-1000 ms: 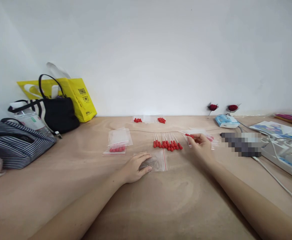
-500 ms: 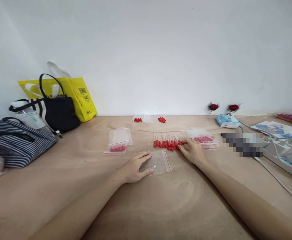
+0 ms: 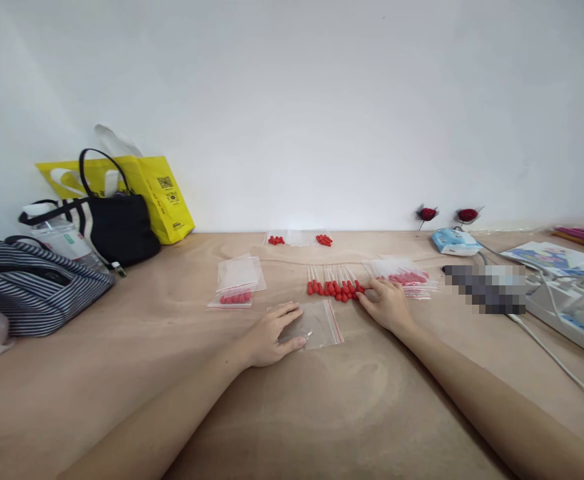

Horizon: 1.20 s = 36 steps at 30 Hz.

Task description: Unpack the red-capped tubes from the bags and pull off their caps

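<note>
My left hand [image 3: 272, 332] lies flat, fingers apart, on the left part of an empty clear zip bag [image 3: 319, 323] with a red seal strip. A row of red-tipped white sticks [image 3: 335, 283] lies just beyond the bag. My right hand [image 3: 387, 301] rests on the table with its fingers stretched toward the right end of that row, touching the last sticks. A clear bag holding more red-tipped sticks [image 3: 406, 275] lies just beyond the right hand.
A stack of zip bags with red pieces [image 3: 237, 281] lies left of centre. Two small bags [image 3: 298, 238] sit by the wall. Bags and a yellow sack [image 3: 159, 193] crowd the far left. A blue packet [image 3: 453, 241], cables and papers [image 3: 552, 257] occupy the right.
My right hand, which held one red-tipped stick pinched above the filled bag, came down and left to the end of the row and now lies open. The left hand barely moved.
</note>
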Tool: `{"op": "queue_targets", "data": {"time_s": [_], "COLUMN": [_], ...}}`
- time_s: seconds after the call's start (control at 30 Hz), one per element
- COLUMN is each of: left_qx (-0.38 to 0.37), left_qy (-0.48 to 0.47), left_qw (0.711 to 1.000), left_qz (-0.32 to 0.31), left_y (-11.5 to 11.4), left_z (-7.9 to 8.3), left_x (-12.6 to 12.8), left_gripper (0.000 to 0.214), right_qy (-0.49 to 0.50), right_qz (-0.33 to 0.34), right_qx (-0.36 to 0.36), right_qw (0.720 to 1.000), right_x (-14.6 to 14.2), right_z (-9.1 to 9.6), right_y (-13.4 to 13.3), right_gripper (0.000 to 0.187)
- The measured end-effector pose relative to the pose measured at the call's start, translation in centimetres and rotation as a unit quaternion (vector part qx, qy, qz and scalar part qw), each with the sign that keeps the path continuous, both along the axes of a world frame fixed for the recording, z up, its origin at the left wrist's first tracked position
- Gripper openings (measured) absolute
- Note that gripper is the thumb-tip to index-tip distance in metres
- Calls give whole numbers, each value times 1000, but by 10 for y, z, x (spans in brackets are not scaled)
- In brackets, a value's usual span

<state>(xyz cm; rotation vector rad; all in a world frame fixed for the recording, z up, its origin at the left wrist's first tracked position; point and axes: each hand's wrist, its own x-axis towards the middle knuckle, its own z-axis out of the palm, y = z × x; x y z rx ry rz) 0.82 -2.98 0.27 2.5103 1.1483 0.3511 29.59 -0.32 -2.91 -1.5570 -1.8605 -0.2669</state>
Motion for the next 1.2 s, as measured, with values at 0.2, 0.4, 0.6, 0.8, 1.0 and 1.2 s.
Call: {"op": "queue_targets", "data": {"time_s": [0.2,0.4,0.6,0.8,1.0,1.2], "left_qx": [-2,0,18,16,22,52], "left_qy": [-4,2,38,46,-34,-78], "left_qw": [1000,1000,999,998,999,990], "left_qz": [0,-6,-23,-28,6,103], "left_y": [-1,1,2,1,2,9], "left_z": [1,-2,-1,2,0,3], "left_x": [1,-2,-2,-1,-1,-2], "left_gripper": [55,57,59,59,50,38], "right_qy": [-9,41,62,-88,-51,-64], "right_qz": [19,65,235,350,327,409], "right_qx": [-3,17,-14,-76,-51,-122], "right_qw": [1000,997,970,929,942,902], "right_x": [-2,-8,-35,-48,-43,-47], "right_z": [3,9,21,28,26,24], "right_y": [-3,-9,-28,-41,-39,-41], "right_gripper": [19,18,28,30,29,28]}}
